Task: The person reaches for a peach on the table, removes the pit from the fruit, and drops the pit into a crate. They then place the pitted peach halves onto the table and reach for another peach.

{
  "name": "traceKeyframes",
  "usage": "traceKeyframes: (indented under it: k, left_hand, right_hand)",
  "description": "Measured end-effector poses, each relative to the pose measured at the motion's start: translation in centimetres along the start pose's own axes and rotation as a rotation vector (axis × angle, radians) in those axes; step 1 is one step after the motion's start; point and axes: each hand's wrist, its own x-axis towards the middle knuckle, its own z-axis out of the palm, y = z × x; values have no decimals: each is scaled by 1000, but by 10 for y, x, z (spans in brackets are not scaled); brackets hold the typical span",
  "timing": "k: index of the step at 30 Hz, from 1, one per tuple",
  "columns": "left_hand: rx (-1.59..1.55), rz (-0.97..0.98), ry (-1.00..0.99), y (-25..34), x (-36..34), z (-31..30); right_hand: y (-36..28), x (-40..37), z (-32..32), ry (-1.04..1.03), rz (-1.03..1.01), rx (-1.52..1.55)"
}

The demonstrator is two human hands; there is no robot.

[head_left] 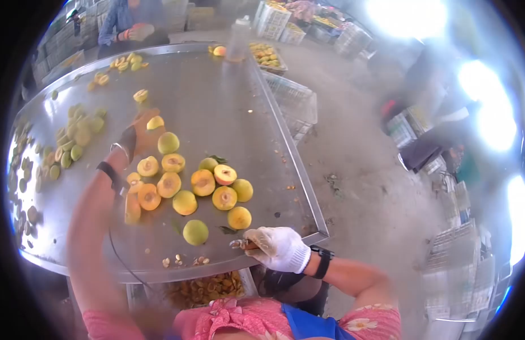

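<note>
My left hand (pixel 139 129), blurred by motion, reaches far out over the metal table (pixel 262 124). A yellow fruit half (pixel 155 122) lies right at its fingers, and whether they grip it I cannot tell. My right hand (pixel 279 248), in a white glove, is closed around a small metal-tipped hand tool (pixel 238 244) by the table's near edge. Between the hands spread several halved stone fruits (pixel 203 182), like peaches, some cut side up. A whole-looking green-yellow fruit (pixel 195 232) sits left of the tool.
More fruit (pixel 75 133) covers the table's left side. Small pit pieces (pixel 186 260) lie along the near edge, above a crate of brown pieces (pixel 208 286). A clear bottle (pixel 238 38) stands at the far corner. Beyond are a person (pixel 132 25) and stacked crates (pixel 293 102).
</note>
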Motion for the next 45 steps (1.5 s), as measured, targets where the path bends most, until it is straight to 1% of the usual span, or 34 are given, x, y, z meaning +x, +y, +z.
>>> traceKeyframes:
  k: [2,4,5,6,9,10,13,14,16,18,19,20,21,22,23,24,25,27,29,32,34,36,39,43,44,45]
  left_hand:
    - [52,-99,38,1,19,10]
    - [24,-209,-94,-6,36,30]
    - [13,-265,-162,17,32,25]
    - [149,-216,-303,40,23,16]
    - [200,56,-428,42,19,37]
    - [205,92,-382,50,9,45]
    - [70,216,-422,74,-26,50]
    - [72,258,-405,79,-34,51]
    - [71,331,-374,85,-51,58]
    - [-35,425,-347,83,-51,58]
    - [-84,435,-336,77,-59,51]
    - [-67,263,-286,95,-77,24]
    - [-160,279,-288,95,-82,6]
    - [-117,368,-20,52,-83,15]
    - [60,274,-64,36,-89,-9]
    - [41,268,-21,15,-107,-28]
    - [78,106,-12,10,-131,-46]
    - [76,-158,23,5,-157,-75]
    - [-29,-393,49,-6,-186,-80]
    - [-99,-330,-70,-3,-222,-75]
    - [-146,-335,-146,4,-233,-63]
    - [-190,-382,-204,12,-234,-44]
    - [-224,-392,-209,18,-237,-30]
    - [131,-455,-191,69,-252,-30]
    - [55,-501,-206,78,-257,-33]
    - [30,-506,-146,78,-261,-31]
  right_hand:
    - [-2,1,-3,-13,16,61]
    - [-3,3,-6,-36,29,89]
    - [-4,3,-7,-47,33,105]
    - [-4,4,-7,-51,38,100]
    - [-5,2,-7,-37,39,80]
    - [-6,2,-7,-16,28,66]
    - [-5,-1,-5,18,-7,59]
    - [-4,-2,-4,27,-20,62]
    - [-1,-4,-2,97,-71,4]
    - [-5,-4,-1,150,-140,-62]
    - [-6,-3,-3,182,-171,-66]
    - [-6,-1,-1,222,-193,-73]
    - [3,-1,7,210,-205,-183]
    - [-2,0,8,217,-150,-113]
    - [-4,1,10,263,-173,-95]
    - [-3,1,11,238,-183,-94]
    - [-8,3,12,242,-171,-31]
    - [2,3,14,272,-233,-33]
    - [5,1,16,281,-250,-99]
    - [6,-1,17,301,-254,-117]
    - [9,-1,19,311,-254,-118]
    - [10,-1,19,310,-257,-117]
    - [7,-2,18,333,-271,-133]
    - [10,-4,20,365,-296,-217]
    - [11,-5,21,372,-300,-238]
    - [12,-4,21,379,-305,-262]
